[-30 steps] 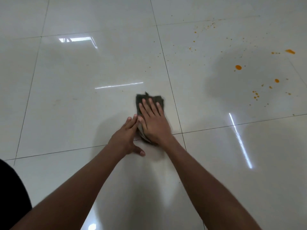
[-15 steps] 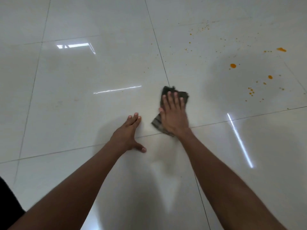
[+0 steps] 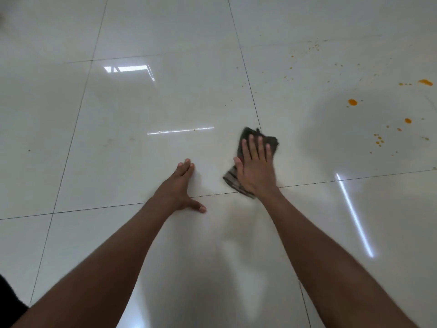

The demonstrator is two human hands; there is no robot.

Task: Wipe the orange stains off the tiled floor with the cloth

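Observation:
A dark folded cloth point(image 3: 247, 134) lies flat on the glossy white tiled floor point(image 3: 142, 102), over the grout line between two tiles. My right hand point(image 3: 256, 168) presses down on it with straight, spread fingers. My left hand point(image 3: 181, 185) rests flat on the bare floor to the left of the cloth, fingers straight, thumb out. Orange stains point(image 3: 352, 102) are scattered over the tile to the right: larger drops point(image 3: 425, 82) and several small specks point(image 3: 379, 139), all apart from the cloth.
Fine orange specks point(image 3: 314, 47) dot the far tile behind the cloth. Bright light reflections streak the floor at the left and lower right. A dark piece of clothing point(image 3: 9, 301) shows at the bottom left corner.
My right hand has slid the cloth to the right, away from my left hand and across the grout line toward the stains. My left hand stayed planted on the floor.

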